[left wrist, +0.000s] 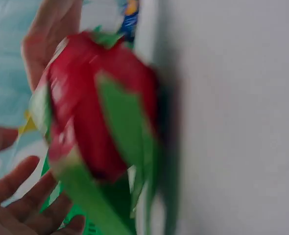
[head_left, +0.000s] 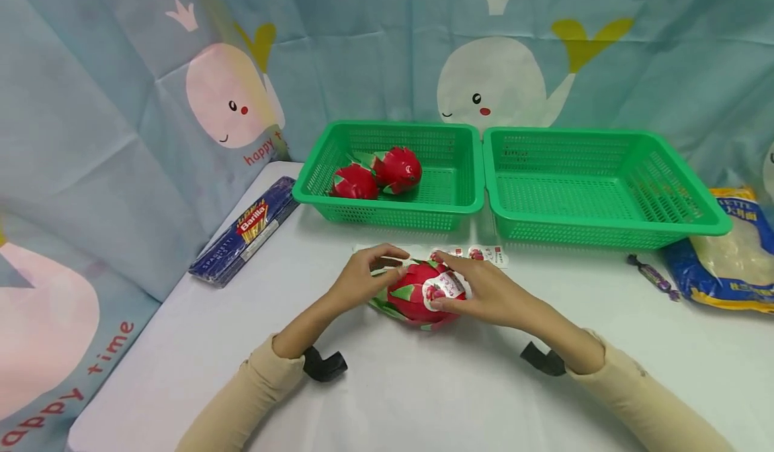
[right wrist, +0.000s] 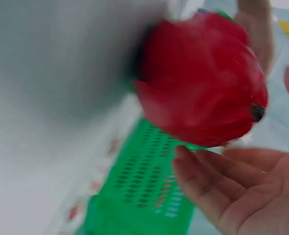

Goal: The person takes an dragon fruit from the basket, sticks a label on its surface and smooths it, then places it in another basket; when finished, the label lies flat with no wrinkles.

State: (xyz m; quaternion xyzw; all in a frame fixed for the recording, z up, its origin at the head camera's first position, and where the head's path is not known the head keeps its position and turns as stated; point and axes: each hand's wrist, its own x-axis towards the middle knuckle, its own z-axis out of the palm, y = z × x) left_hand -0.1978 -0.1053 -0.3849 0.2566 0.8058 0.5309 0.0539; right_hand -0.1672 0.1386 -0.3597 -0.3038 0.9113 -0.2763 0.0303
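Observation:
A dragon fruit point(head_left: 417, 307), red with green leafy scales, rests on the white table between both hands. It bears a white label sticker point(head_left: 449, 284) with fruit pictures. At its left side my left hand point(head_left: 358, 281) is spread, and in the left wrist view its fingers point(left wrist: 24, 191) are parted and hold nothing. My right hand point(head_left: 484, 292) surrounds the right side loosely, its thumb overlapping the label in the head view. In the right wrist view its relaxed fingers point(right wrist: 208, 178) are right at the fruit's edge, thumb held apart. Behind lies a strip of stickers point(head_left: 498, 257), partly hidden.
A green basket point(head_left: 393, 215) holds two dragon fruits point(head_left: 396, 170) at the back. Beside it stands another green basket point(head_left: 605, 232). A blue Barilla spaghetti box point(head_left: 244, 234) lies left; a wrapped candy point(head_left: 653, 277) and a blue-yellow noodle bag point(head_left: 728, 257) lie right.

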